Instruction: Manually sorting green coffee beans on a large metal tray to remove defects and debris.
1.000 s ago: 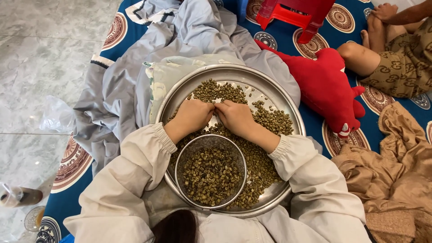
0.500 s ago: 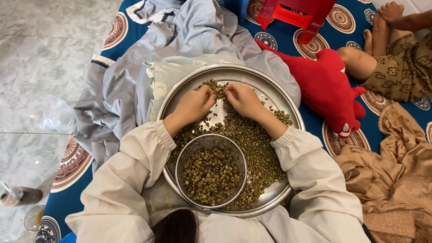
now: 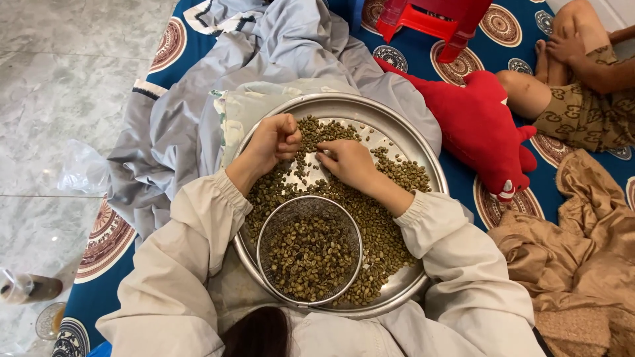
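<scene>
Sorting green beans at mid-frame, my left hand curls loosely closed above the round metal tray. My right hand pinches beans beside it, above the mesh sieve.

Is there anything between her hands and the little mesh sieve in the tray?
Nothing visible. Both the left hand and right hand rest on the green beans in the round metal tray; only loose beans lie before the sieve.

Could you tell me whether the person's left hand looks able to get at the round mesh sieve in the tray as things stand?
Probably yes: the left hand rests on the beans just beyond the sieve, whose open top has nothing over it.
</scene>
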